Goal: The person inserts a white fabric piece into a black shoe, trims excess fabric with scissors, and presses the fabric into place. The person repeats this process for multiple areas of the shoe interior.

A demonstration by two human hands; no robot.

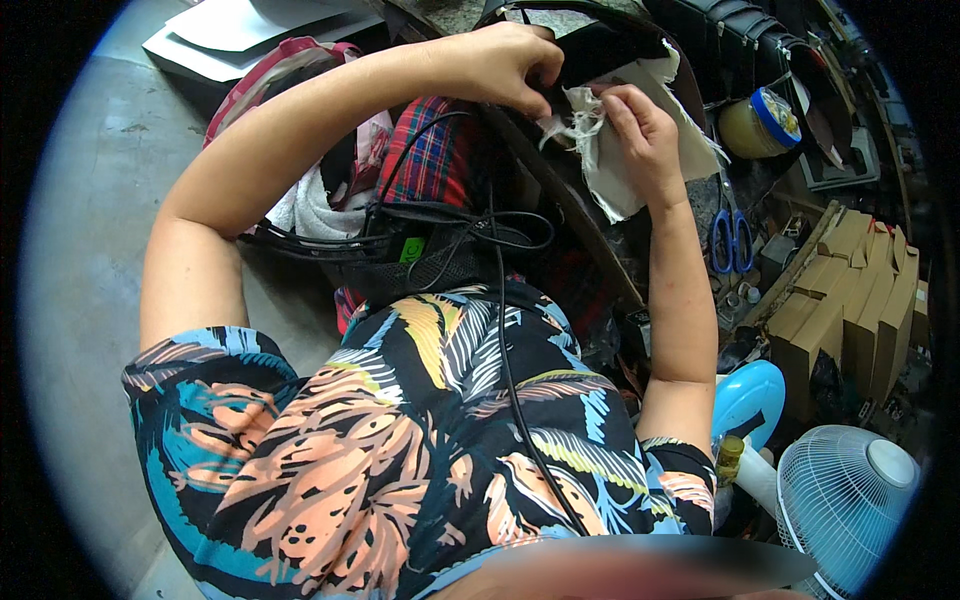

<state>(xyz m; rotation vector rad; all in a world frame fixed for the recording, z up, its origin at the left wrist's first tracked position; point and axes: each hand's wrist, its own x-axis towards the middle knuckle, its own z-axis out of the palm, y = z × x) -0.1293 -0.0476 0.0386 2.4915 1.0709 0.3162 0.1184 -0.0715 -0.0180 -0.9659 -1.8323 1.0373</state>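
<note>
Our left hand, at the upper middle, is half open: its fingers curl loosely, its thumb stands apart from them, and the thumb tip is close beside wispy fibres; we cannot tell whether they touch. Our right hand is closed in a pinch, thumb against fingers, on the frayed edge of an off-white sheet. That sheet lies below and around our right hand, near blue-handled scissors and a blue-lidded jar.

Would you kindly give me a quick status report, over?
Right hand pinching ragged off-white sheet. Left hand beside its frayed edge. Blue-handled scissors further right, clear of both hands.
</note>
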